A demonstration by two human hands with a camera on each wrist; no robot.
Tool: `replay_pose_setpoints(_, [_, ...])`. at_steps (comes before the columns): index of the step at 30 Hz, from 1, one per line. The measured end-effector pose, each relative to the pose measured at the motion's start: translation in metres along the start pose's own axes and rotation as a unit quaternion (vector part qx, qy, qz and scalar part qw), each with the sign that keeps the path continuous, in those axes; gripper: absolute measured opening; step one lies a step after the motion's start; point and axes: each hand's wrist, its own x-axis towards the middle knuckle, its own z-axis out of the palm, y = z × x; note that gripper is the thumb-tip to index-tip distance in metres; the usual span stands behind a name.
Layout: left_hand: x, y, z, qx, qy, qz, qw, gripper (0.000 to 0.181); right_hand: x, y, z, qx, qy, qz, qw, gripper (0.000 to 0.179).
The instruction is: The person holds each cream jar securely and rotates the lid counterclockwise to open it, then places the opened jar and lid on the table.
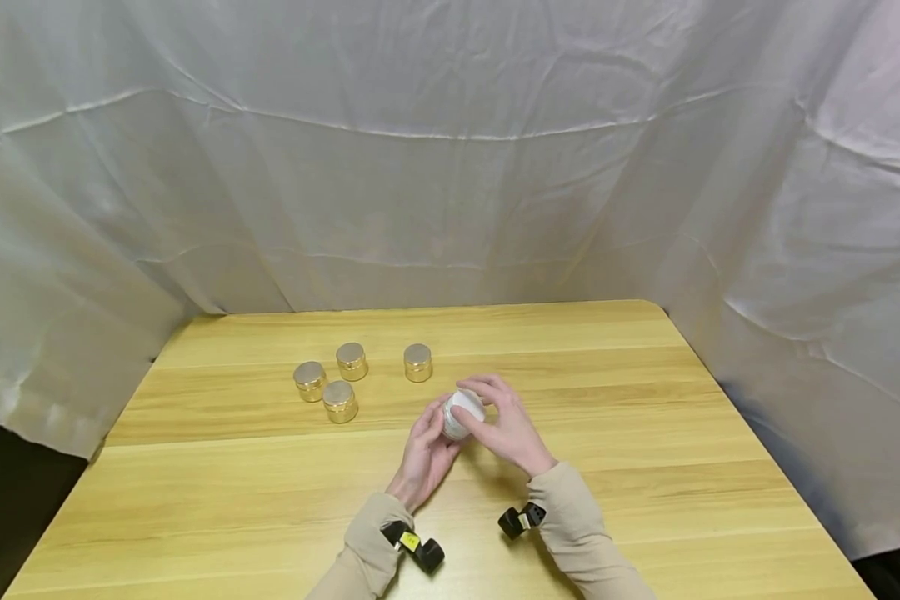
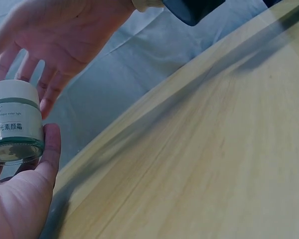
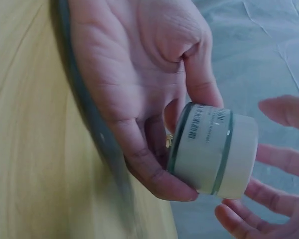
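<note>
A cream jar [image 1: 452, 426] with a white lid [image 3: 240, 157] is held above the wooden table, tilted in the head view. My left hand [image 1: 423, 460] grips it round the lower part, thumb on one side and fingers on the other. Dark print on the label of the jar [image 2: 12, 122] shows in both wrist views. At the lid end is my right hand [image 1: 513, 427], its fingers spread loosely around the lid. In the right wrist view its thumb stands apart from the lid, with the fingers [image 3: 274, 196] close by the lid's edge.
Several gold jars with flat lids stand on the table [image 1: 232, 492]: a group at the left with one gold jar [image 1: 340, 402] nearest me, and another gold jar [image 1: 417, 364] farther right. Grey-white curtain [image 1: 450, 208] surrounds the table's back and sides.
</note>
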Motion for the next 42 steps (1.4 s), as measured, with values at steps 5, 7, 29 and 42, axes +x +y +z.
replay_pose_setpoints(5, [0.0, -0.001, -0.0002, 0.003, 0.001, 0.0, 1.0, 0.031, -0.0004, -0.0016, 0.0031, -0.013, 0.034, 0.009, 0.9993, 0.041])
replay_pose_setpoints(7, [0.0003, -0.0009, -0.0002, 0.002, 0.001, 0.001, 1.0, 0.031, -0.0003, -0.0016, 0.0034, -0.012, 0.035, 0.006, 0.9993, 0.04])
replay_pose_setpoints(29, [0.0005, -0.0004, -0.0002, 0.001, -0.005, 0.005, 1.0, 0.034, -0.0006, 0.0011, 0.0009, -0.008, 0.025, -0.014, 0.9996, 0.038])
replay_pose_setpoints(42, [0.0003, -0.0007, -0.0002, 0.004, -0.01, 0.007, 0.9999, 0.035, 0.0001, 0.0008, -0.0008, -0.009, 0.021, -0.005, 0.9997, 0.041])
